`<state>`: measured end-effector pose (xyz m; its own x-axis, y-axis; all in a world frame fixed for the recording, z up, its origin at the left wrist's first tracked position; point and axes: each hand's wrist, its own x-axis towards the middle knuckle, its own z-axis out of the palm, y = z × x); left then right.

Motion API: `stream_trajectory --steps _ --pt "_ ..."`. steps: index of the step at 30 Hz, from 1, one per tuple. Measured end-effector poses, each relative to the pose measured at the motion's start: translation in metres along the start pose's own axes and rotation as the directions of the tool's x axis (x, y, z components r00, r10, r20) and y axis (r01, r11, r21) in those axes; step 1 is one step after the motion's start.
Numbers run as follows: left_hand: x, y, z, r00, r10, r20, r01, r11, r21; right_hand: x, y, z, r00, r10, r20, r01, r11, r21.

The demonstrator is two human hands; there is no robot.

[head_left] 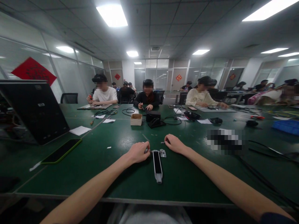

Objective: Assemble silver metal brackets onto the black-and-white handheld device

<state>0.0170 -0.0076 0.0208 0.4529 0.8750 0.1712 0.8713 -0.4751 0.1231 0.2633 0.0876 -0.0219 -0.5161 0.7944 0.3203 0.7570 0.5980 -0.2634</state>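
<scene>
A: What is seen nearest the body?

B: A narrow black strip (157, 163) with silver ends is laid lengthwise on the green table (112, 174), its near end pointed to six o'clock. A small metal bracket (163, 153) is set just beside its far end, at two o'clock of it.

A: And the hands?

B: The left hand (137, 152) is placed at ten o'clock of the strip, fingers bunched together on a silvery piece (147, 151) touching the strip's far end (what the piece is cannot be made out). The right hand (175, 144) is rested at one o'clock, fingers curled onto the table near a tiny metal bit (162, 142); whether anything is pinched there cannot be told.

A: How might the strip be handled?

B: It is judged light and stiff, with a glossy, possibly slippery face; it would best be taken by its long edges near the middle. The bracket is judged thin and easily flicked away, so its edges would be pinched.

A: Farther out?

B: A phone (61, 151) is laid at nine o'clock, a laptop (32, 109) behind it, a cardboard box (136, 119) at twelve, and other people (147, 98) are seated beyond at the same table.
</scene>
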Motion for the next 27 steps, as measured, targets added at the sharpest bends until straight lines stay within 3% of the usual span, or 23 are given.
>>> stream_trajectory --steps 3,6,11,15,19,23,27 --pt "0.001 -0.001 0.001 1.0 -0.012 -0.016 0.013 1.0 0.005 -0.004 -0.002 -0.005 1.0 0.006 -0.028 -0.007 1.0 -0.031" --pt "0.002 -0.002 0.002 0.997 -0.02 -0.073 0.019 1.0 -0.014 -0.011 -0.012 -0.014 0.991 -0.075 -0.112 0.075 0.997 -0.011" --pt "0.001 0.0 0.003 0.988 0.058 -0.142 -0.076 0.989 -0.124 -0.029 -0.053 -0.024 0.968 -0.194 -0.162 0.228 0.946 0.228" --pt "-0.001 -0.001 0.007 0.965 0.209 -0.158 -0.234 0.958 -0.165 -0.037 -0.082 -0.023 0.98 -0.148 -0.129 0.192 0.866 0.461" --pt "-0.002 -0.002 0.011 0.951 0.244 -0.19 -0.279 0.942 -0.188 -0.039 -0.09 -0.018 0.989 -0.081 -0.127 0.141 0.796 0.589" --pt "-0.002 -0.002 0.007 0.938 0.29 -0.188 -0.327 0.921 -0.209 -0.037 -0.086 -0.015 0.991 -0.064 -0.122 0.121 0.827 0.549" --pt "0.0 -0.01 -0.005 0.956 0.271 -0.111 -0.286 0.946 -0.156 -0.034 -0.076 -0.018 0.979 -0.146 -0.141 0.188 0.911 0.366"
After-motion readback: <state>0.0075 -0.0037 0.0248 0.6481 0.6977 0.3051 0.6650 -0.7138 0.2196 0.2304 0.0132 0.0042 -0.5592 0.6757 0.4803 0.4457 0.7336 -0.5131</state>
